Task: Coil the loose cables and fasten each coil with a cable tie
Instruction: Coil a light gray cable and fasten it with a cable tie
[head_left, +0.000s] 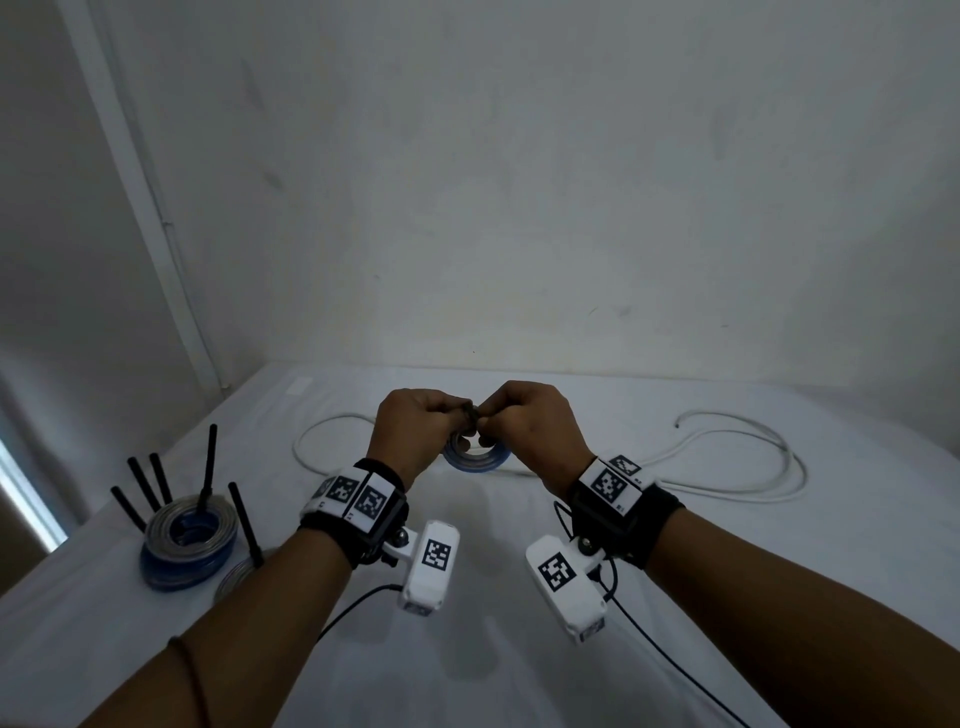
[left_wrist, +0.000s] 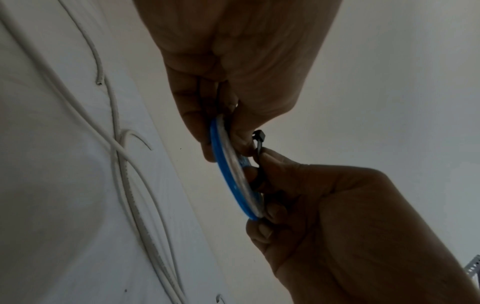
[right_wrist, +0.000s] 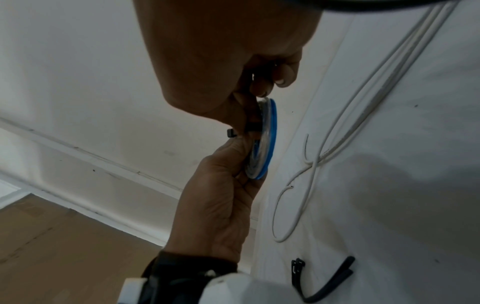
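The head view looks down from above the table (head_left: 519, 597), well back. Both wrist views look up from below, close to the coil (left_wrist: 233, 174), which all three share.

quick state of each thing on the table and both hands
left hand: grips coil
right hand: pinches tie
coil: wound, held up
tie: wrapped round coil
white cable: loose
stacked coils: wound, ties sticking up

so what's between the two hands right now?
The blue-and-clear cable coil with a black cable tie on it, gripped by left hand and right hand. Clearest in the left wrist view.
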